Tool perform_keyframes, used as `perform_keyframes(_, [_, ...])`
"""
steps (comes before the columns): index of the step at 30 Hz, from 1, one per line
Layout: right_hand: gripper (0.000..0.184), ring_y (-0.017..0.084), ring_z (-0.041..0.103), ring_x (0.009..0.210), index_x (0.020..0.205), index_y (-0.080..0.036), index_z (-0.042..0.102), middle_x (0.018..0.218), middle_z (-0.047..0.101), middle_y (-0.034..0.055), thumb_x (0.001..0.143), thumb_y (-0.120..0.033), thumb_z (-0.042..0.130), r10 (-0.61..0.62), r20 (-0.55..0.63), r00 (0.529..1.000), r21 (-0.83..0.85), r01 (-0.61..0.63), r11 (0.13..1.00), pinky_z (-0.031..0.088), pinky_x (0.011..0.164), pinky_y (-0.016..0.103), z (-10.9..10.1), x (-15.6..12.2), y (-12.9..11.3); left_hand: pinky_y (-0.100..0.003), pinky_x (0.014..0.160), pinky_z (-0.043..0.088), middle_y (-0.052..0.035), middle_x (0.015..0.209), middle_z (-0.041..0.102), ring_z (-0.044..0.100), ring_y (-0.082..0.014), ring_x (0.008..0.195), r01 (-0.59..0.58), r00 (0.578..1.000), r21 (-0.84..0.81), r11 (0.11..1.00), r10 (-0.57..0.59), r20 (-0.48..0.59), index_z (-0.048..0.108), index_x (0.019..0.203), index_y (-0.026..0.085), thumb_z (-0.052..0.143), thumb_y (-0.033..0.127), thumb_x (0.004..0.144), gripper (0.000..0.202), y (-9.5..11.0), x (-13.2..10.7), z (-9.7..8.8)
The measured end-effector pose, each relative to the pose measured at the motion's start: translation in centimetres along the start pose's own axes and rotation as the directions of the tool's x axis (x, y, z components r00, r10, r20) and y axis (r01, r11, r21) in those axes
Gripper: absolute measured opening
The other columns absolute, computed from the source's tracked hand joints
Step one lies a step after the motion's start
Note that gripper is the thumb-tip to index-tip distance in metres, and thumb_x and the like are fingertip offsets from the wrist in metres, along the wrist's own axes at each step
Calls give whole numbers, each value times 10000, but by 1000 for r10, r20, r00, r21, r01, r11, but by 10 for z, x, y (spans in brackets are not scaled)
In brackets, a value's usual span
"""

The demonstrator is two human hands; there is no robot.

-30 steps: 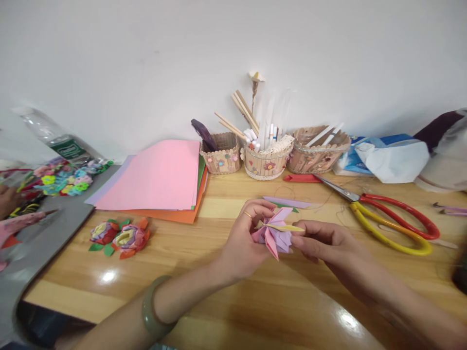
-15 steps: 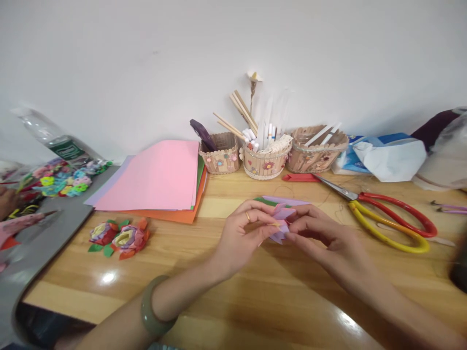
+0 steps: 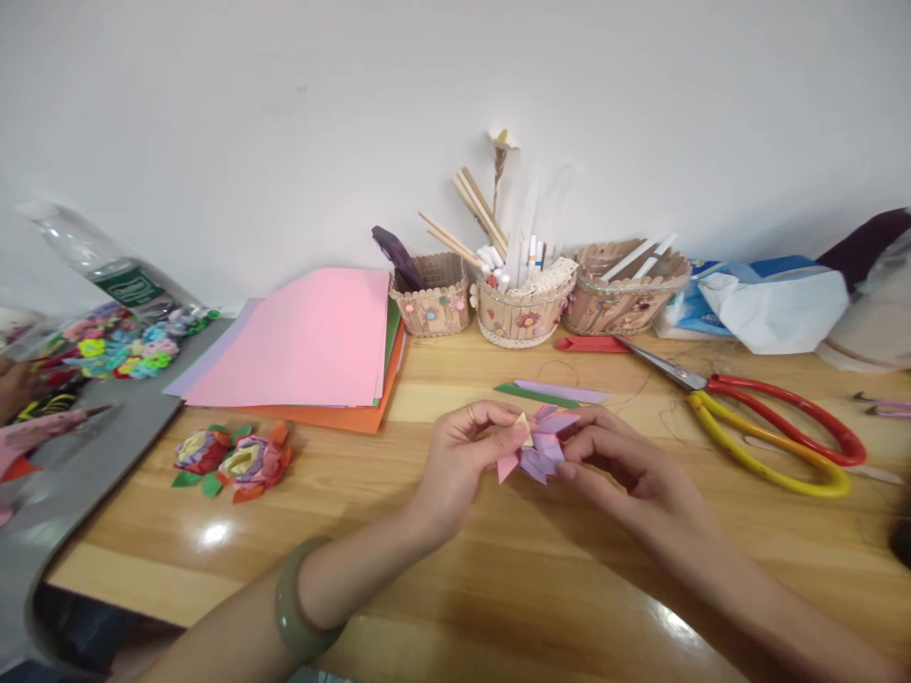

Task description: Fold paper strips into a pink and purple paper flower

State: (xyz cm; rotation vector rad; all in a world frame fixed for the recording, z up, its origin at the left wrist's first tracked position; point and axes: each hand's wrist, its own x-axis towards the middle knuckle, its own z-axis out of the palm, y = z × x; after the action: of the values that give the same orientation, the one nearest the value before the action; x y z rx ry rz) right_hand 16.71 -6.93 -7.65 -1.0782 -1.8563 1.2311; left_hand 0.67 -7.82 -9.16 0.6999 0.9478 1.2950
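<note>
Between both hands, a little above the wooden table, is a folded paper flower [image 3: 544,453] in pink and purple with a small yellow piece at its left. My left hand [image 3: 466,455], with a ring and a bangle, pinches its left side by the yellow piece. The fingers of my right hand [image 3: 626,467] close on its right edge. Just behind the hands lie a purple paper strip [image 3: 566,391] and a green paper strip [image 3: 530,395]. Two finished-looking paper flowers [image 3: 256,461] with green and orange leaves rest on the table at the left.
Large scissors [image 3: 772,429] and a red paper strip [image 3: 594,343] lie at the right. A stack of coloured paper [image 3: 299,337] is at the back left. Decorated baskets [image 3: 525,318] stand along the wall. A bottle [image 3: 128,285] and another person's hand [image 3: 18,389] are at far left.
The paper flower has turned, so its purple folds and the yellow piece show more. My left hand has shifted slightly left, uncovering the strips behind.
</note>
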Motion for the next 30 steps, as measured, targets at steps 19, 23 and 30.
perform_keyframes(19, [141,159,563,826,839,-250,616,870,612,3,804,-363,539,-91,-259,961,-91,69,993,447,713,262,-14,-4,-3,-211,593,470,-15,738,593,560,-87,650,28,982,182,983,-61,179,689,694,147,702,311,632,175,7,0,4])
perform_keyframes(23, [170,160,593,748,895,-229,627,828,635,18,783,-343,567,-5,-48,999,-79,1,997,477,661,280,-8,-2,-7,-224,601,481,-9,724,626,573,-95,642,55,986,209,976,-86,143,660,723,147,711,283,614,181,6,-2,4])
perform_keyframes(30, [187,163,605,783,939,-246,661,870,655,33,804,-315,552,-49,-6,999,-123,48,991,484,693,292,-6,0,-2,-215,599,462,2,655,619,559,-87,601,-19,996,283,959,-5,84,603,686,137,687,200,627,120,4,-4,5])
